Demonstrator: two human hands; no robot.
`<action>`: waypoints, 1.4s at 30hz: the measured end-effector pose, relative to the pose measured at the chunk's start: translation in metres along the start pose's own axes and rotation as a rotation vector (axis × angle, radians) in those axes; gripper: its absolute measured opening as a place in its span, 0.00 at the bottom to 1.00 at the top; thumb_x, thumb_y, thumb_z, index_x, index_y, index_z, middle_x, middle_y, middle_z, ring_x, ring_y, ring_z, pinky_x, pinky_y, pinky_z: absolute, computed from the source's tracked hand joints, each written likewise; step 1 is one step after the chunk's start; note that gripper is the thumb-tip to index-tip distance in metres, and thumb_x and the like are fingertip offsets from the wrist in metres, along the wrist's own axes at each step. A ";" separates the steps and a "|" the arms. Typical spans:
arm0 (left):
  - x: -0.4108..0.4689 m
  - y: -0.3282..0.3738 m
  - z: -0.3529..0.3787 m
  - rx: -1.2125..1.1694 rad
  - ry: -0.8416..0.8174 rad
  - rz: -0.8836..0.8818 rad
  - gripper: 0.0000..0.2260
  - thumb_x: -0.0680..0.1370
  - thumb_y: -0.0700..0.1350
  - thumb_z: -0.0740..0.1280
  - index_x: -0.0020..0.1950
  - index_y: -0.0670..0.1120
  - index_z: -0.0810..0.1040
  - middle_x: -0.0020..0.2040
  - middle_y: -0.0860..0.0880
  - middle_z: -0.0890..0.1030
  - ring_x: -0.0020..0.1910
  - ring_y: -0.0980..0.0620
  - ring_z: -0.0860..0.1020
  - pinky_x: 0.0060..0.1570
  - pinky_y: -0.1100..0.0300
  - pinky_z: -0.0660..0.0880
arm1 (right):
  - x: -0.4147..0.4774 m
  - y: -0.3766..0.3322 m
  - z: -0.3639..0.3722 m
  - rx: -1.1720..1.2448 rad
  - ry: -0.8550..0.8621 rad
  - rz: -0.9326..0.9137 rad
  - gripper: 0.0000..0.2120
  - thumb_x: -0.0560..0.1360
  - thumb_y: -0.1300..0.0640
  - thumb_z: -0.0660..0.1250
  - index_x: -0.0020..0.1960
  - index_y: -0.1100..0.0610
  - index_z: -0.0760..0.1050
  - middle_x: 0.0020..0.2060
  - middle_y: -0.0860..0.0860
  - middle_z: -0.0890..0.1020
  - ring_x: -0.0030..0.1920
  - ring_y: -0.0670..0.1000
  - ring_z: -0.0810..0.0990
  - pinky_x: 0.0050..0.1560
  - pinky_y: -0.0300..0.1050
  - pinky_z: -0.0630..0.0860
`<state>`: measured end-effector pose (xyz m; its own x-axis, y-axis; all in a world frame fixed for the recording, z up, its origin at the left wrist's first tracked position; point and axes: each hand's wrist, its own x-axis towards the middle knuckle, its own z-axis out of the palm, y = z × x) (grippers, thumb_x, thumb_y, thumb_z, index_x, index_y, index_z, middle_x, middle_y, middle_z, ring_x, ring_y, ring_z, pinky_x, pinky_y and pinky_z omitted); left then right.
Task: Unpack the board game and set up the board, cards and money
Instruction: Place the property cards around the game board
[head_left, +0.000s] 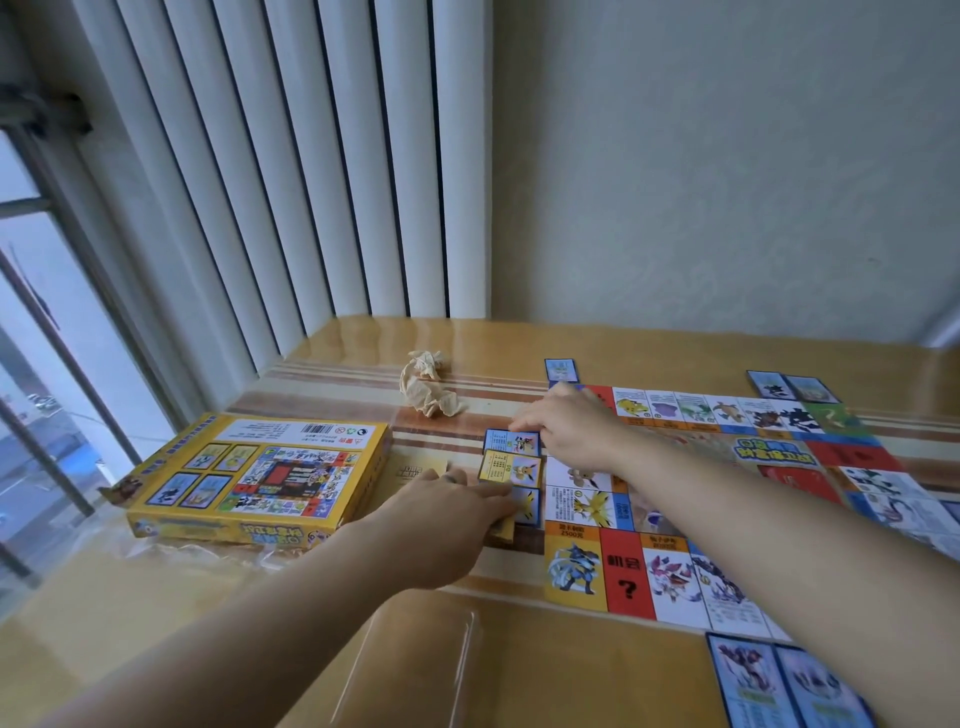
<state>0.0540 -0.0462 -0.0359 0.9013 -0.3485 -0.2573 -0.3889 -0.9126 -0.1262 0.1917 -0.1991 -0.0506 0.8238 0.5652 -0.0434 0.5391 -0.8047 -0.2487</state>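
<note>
Both hands are out over the table (519, 675), working the nine o'clock edge of the board (628, 577), which lies flat at three o'clock. Three cards run in a column just beside that edge. The right hand (569, 428) reaches across the board's corner, fingers close together, their tips on the far edge of the blue-edged card (511, 442). The thumb is hidden, so I cannot tell if it pinches. Next down sits the yellow card (511, 468). The left hand (457, 512) covers part of the third card (529, 506), fingers narrow and laid forward. A yellow edge peeks out beneath the palm, and whether it grips anything I cannot tell. The yellow game box (260, 478) lies flat at nine o'clock, with a crumpled wad of paper (428, 384) at twelve. More blue cards line the board at twelve (561, 370) and at five o'clock (748, 680).
</note>
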 end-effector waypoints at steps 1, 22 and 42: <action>0.002 0.000 -0.001 0.004 -0.004 -0.010 0.27 0.80 0.42 0.54 0.77 0.57 0.50 0.78 0.56 0.52 0.72 0.45 0.61 0.67 0.49 0.61 | -0.002 0.001 -0.001 -0.046 -0.058 -0.017 0.25 0.78 0.63 0.51 0.66 0.41 0.72 0.68 0.47 0.70 0.67 0.56 0.63 0.68 0.55 0.61; 0.007 -0.001 -0.021 -0.216 0.116 -0.100 0.23 0.82 0.44 0.55 0.76 0.56 0.57 0.75 0.54 0.62 0.68 0.47 0.68 0.66 0.50 0.67 | -0.038 0.000 -0.044 -0.031 0.134 -0.063 0.24 0.80 0.62 0.50 0.74 0.47 0.62 0.73 0.44 0.65 0.73 0.49 0.59 0.72 0.52 0.54; -0.047 0.103 -0.049 -2.007 0.034 -0.028 0.07 0.71 0.36 0.68 0.48 0.40 0.81 0.41 0.44 0.85 0.37 0.52 0.83 0.33 0.62 0.78 | -0.191 -0.027 -0.092 0.564 0.017 0.020 0.13 0.66 0.43 0.75 0.38 0.52 0.79 0.30 0.43 0.78 0.33 0.42 0.75 0.39 0.40 0.71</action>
<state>-0.0193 -0.1344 0.0101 0.9141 -0.3137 -0.2568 0.3271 0.1963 0.9244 0.0362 -0.3016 0.0532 0.8380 0.5443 -0.0389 0.3500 -0.5908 -0.7270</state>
